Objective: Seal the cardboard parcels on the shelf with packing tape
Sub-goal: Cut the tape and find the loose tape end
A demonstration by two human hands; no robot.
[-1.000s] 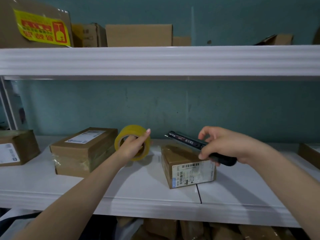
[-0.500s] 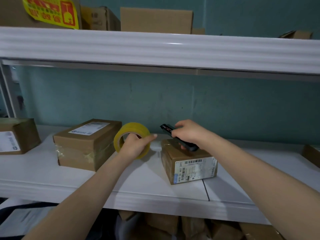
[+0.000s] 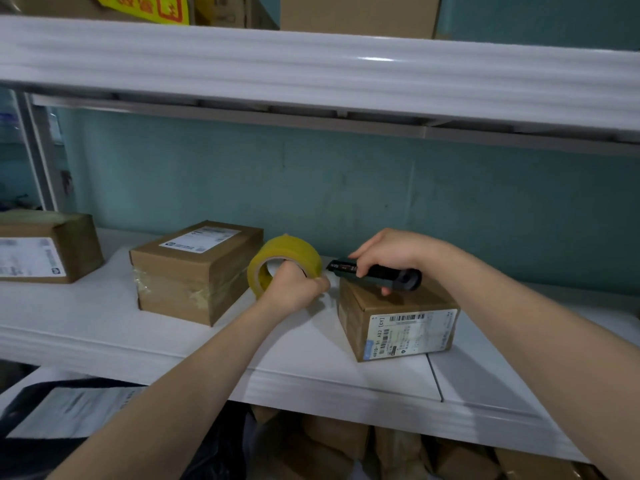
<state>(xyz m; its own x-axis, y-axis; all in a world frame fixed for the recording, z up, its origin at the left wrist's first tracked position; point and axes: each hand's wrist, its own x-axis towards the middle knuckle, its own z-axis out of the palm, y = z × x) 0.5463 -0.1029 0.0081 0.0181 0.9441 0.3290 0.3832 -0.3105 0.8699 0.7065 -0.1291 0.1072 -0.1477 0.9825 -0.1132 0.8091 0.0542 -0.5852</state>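
At the far left, a box (image 3: 45, 249) is cut off by the edge, and its white label is blurred. Next on the white shelf (image 3: 304, 355), a big box (image 3: 195, 271) is seen with clear tape wrapped round its side. The yellow tape (image 3: 287, 252) is held up on its edge by the left hand (image 3: 294, 289), whose fingers (image 3: 289, 269) are hooked through the hole. Part of the roll is hidden behind the fist. No loose strip can be made out. A black cutter (image 3: 375, 273) is gripped by the right hand (image 3: 391, 252), with its tip pointed at the roll. The blade is too small to be seen. Under the cutter, a small box (image 3: 398, 322) is partly hidden, and its label cannot be read. Below the shelf, more boxes (image 3: 332, 441) are dim and cut off.
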